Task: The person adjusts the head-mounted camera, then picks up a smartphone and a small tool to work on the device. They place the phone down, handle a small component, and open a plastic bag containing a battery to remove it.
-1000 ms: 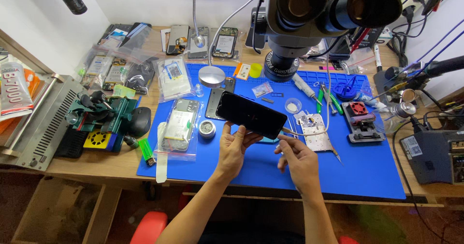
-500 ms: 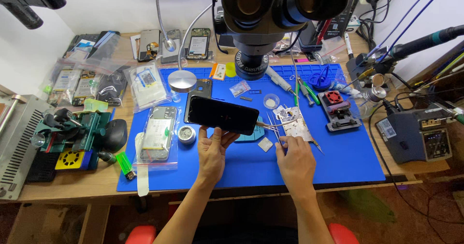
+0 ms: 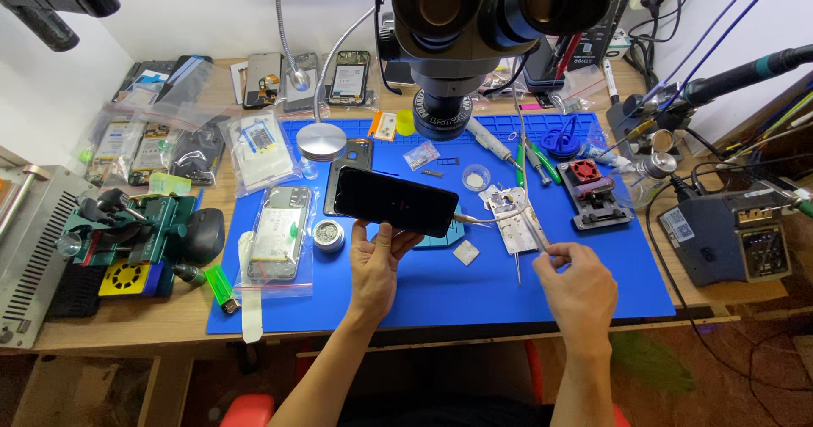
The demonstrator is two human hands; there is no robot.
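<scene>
**Two hands over the blue mat**

Two hands worked above the blue mat (image 3: 440, 287) on the surface. Left hand (image 3: 377, 262) held a dark phone (image 3: 395, 201) from below, fingers spread under its lower edge, screen tilted up, probably for a clear view beneath the microscope (image 3: 474, 29). Right hand (image 3: 580, 279) pinched thin tweezers (image 3: 532, 228), fingers nearly closed, tips toward a small white board (image 3: 512, 224) just right of the phone.

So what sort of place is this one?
Most likely a phone repair bench: a large black stereo microscope over a blue silicone work mat, a grey soldering station, and bagged phone parts.
</scene>
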